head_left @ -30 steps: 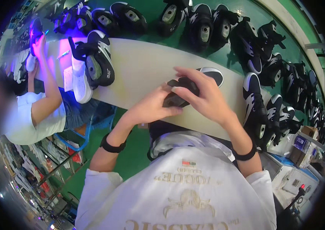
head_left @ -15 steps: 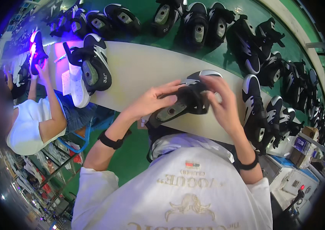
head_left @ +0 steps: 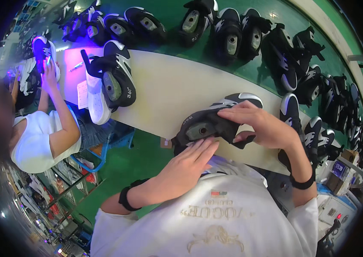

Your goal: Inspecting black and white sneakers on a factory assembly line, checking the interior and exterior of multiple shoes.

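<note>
Head view: hands (head_left: 182, 172) (head_left: 264, 124) on shoe (head_left: 209, 116) at table edge (head_left: 147, 127), open room leftward.

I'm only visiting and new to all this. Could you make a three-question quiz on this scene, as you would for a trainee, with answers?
1. Multiple choice: what are the person's left hand and right hand on?
A) a blue chair
B) a black-and-silver shoe
C) a sheet of paper

2. True or false: only the left wrist wears a black band.

3. Toward which side of the picture does that shoe's toe point?

Key: 1. B. 2. False; each wrist wears a black band. 3. The right.
</note>
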The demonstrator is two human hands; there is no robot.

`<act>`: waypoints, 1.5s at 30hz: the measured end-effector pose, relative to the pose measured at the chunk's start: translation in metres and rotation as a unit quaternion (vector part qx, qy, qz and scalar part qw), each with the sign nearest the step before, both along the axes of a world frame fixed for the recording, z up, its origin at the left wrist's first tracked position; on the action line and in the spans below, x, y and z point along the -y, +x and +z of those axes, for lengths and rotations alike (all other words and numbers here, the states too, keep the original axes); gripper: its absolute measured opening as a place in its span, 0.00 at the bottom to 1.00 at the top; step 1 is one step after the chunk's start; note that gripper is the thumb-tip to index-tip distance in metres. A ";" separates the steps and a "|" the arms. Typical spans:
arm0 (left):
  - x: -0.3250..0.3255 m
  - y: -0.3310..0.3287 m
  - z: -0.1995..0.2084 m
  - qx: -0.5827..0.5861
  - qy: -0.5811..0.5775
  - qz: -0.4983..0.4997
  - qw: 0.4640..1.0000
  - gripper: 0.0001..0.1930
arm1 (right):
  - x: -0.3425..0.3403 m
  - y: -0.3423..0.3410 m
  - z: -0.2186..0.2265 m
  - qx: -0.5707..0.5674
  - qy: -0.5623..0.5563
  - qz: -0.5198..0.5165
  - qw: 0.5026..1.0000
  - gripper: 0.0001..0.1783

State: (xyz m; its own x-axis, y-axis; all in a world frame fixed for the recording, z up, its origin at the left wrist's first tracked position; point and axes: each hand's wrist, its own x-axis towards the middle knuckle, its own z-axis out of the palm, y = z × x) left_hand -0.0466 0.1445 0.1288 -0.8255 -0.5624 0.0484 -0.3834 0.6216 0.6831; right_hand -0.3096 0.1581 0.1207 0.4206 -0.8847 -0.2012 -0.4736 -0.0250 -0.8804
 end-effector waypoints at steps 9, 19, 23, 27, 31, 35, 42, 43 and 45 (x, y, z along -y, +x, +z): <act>0.048 0.017 -0.026 -0.104 0.193 -0.149 0.964 0.08 | 0.011 0.022 -0.021 -0.098 -0.150 -0.010 0.984 0.31; 0.047 -0.017 -0.066 -0.186 -0.061 0.002 0.981 0.35 | 0.011 0.060 -0.018 -0.052 -0.112 -0.058 0.991 0.25; 0.051 -0.020 -0.061 -0.146 0.000 0.010 0.989 0.25 | 0.012 0.043 -0.022 -0.020 -0.083 -0.053 0.995 0.25; 0.055 -0.020 -0.059 -0.172 -0.075 0.013 0.982 0.17 | -0.012 -0.011 0.020 0.010 -0.025 -0.039 0.999 0.29; 0.056 -0.020 -0.062 -0.218 -0.052 0.049 0.973 0.13 | -0.041 0.005 0.035 0.073 0.027 -0.076 0.994 0.19; 0.049 -0.014 -0.067 -0.211 -0.019 0.057 0.976 0.12 | -0.016 0.022 0.010 0.136 -0.042 -0.145 0.979 0.09; 0.052 -0.018 -0.053 -0.241 -0.057 0.034 0.968 0.13 | 0.056 0.057 -0.025 0.047 0.165 -0.192 0.966 0.12; 0.052 -0.018 -0.052 -0.227 -0.052 0.040 0.972 0.13 | 0.057 0.055 -0.030 0.067 0.166 -0.190 0.965 0.12; 0.057 -0.017 -0.059 -0.226 -0.052 0.042 0.972 0.12 | 0.061 0.065 -0.050 0.031 0.139 -0.186 0.972 0.10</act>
State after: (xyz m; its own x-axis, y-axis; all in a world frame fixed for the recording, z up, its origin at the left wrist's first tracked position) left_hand -0.0638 0.0871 0.0696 -0.6579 -0.5997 0.4556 -0.1122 0.6762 0.7282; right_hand -0.2448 0.0966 0.0706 0.1002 -0.8931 -0.4386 -0.3492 0.3812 -0.8560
